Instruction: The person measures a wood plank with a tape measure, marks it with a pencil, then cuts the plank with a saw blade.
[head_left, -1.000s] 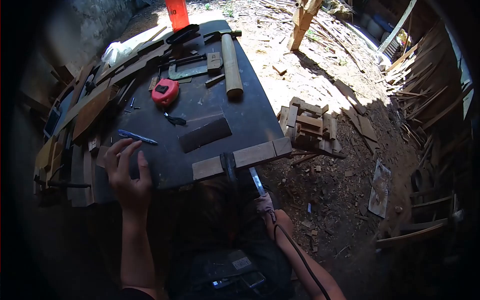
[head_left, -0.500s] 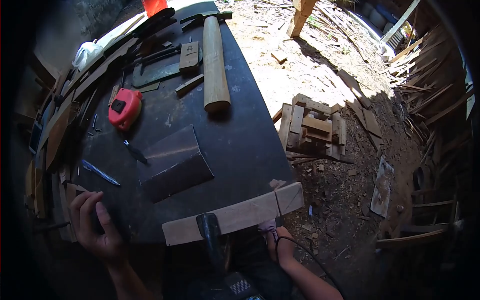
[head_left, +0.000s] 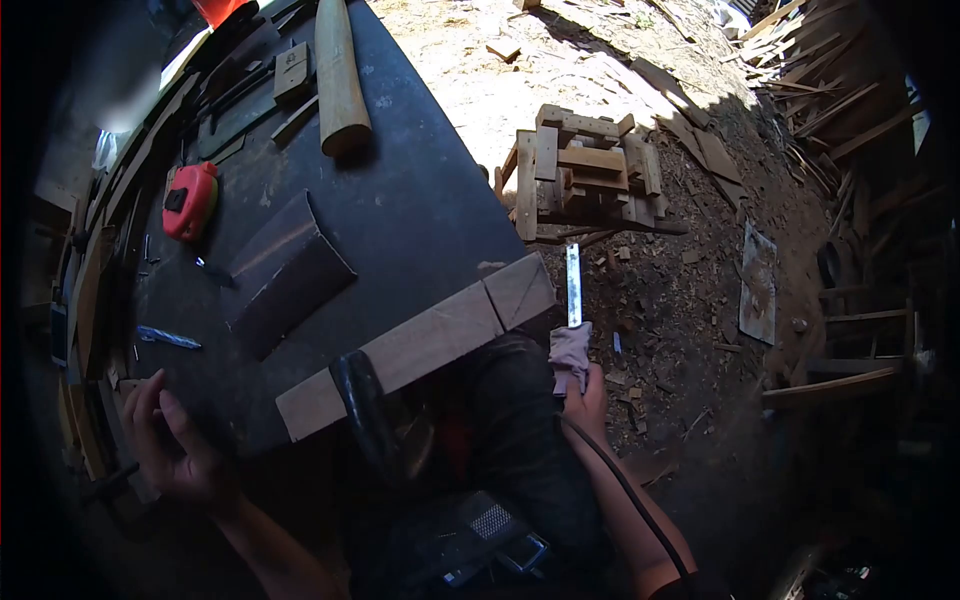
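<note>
Right hand (head_left: 588,392) grips a cloth-wrapped saw blade (head_left: 573,285) pointing to 12 o'clock. Left hand (head_left: 170,447), fingers loosely spread, rests on the workbench (head_left: 420,210) edge.

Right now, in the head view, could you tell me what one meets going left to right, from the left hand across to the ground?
left hand → blue pen → black clamp → wooden board → blade in the right hand → flat sheet on the ground

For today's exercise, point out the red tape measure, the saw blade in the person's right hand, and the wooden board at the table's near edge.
red tape measure (head_left: 189,200), head view, middle of its case.
saw blade (head_left: 573,285), head view, middle of the metal strip.
wooden board (head_left: 425,343), head view, its top face.
</note>
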